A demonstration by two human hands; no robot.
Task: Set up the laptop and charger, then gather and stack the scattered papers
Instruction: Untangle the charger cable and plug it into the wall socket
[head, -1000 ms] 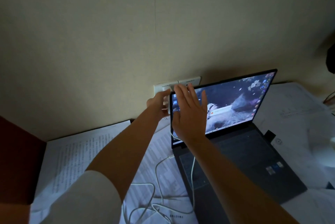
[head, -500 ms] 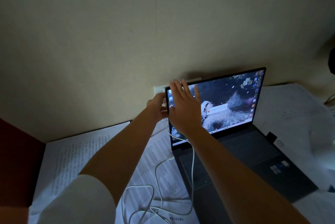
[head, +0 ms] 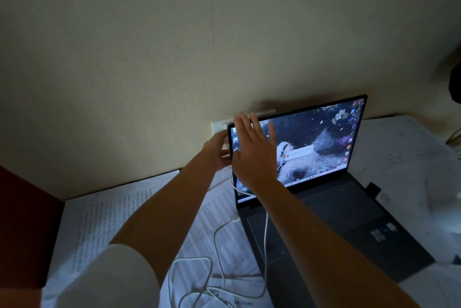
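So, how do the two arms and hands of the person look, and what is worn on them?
The left arm has a white sleeve pushed up near the elbow; the forearm below it is bare. The right arm shows no sleeve in view. The left hand and the right hand are bare: no gloves, watch or rings can be seen in this dim light.

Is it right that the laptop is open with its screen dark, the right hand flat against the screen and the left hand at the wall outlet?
Not quite: the laptop screen is lit, showing a desktop picture, as the head view shows. The rest stands: right hand flat against the screen, left hand at the outlet.
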